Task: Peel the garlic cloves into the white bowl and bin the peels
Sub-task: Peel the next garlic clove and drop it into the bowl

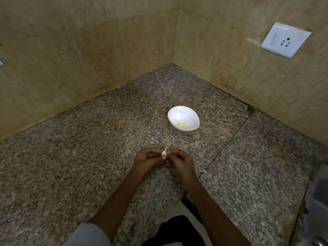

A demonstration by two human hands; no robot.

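Note:
A small garlic clove point(164, 152) with its papery tip pointing up is held between both hands above the granite counter. My left hand point(147, 159) pinches it from the left with curled fingers. My right hand point(178, 161) meets it from the right, thumb against the clove. Beyond the hands, the white bowl point(190, 112) sits on the counter with a few peeled cloves point(181, 125) at its bottom. A small piece of peel point(202, 170) lies on the counter just right of my right wrist.
The speckled granite counter point(88, 148) fills a corner between two beige tiled walls. A white switch and socket plate point(285, 39) is on the right wall. A steel sink edge point(319, 201) shows at the far right. The counter's front edge point(170, 208) is below my forearms.

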